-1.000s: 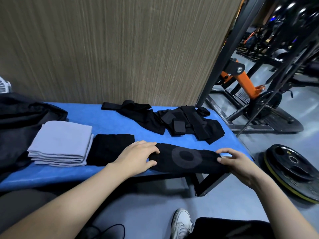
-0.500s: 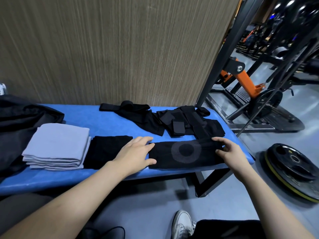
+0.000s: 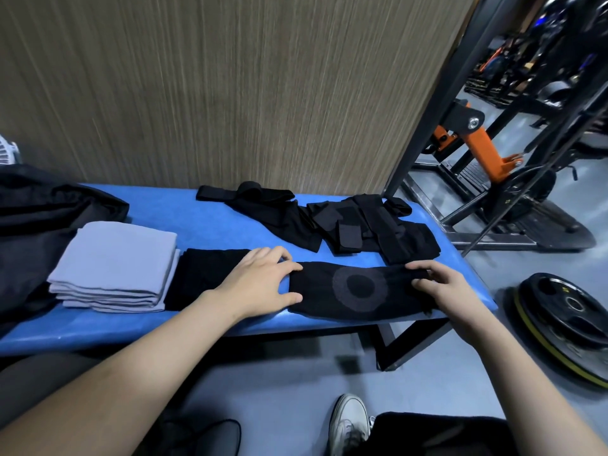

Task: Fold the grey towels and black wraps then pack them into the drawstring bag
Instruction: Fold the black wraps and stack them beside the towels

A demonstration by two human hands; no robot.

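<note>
A black wrap with a grey ring [image 3: 357, 289] lies flat along the front of the blue bench [image 3: 204, 225]. My left hand [image 3: 263, 283] presses its left end with straight fingers. My right hand [image 3: 442, 286] pinches the wrap's right end between thumb and fingers. A folded black wrap [image 3: 205, 276] lies beside a stack of folded grey towels [image 3: 115, 266]. Unfolded black wraps [image 3: 345, 227] are heaped at the back right. A black fabric bag [image 3: 36, 225] lies at the far left.
A wood-grain wall stands behind the bench. A black rack frame [image 3: 437, 103] with orange parts stands to the right. Weight plates [image 3: 566, 324] lie on the grey floor at right. My white shoe [image 3: 348, 422] is below the bench.
The ringed wrap has been pushed further onto the bench, away from the front edge. My right hand moved up and left with its right end; my left hand stayed on the left end.
</note>
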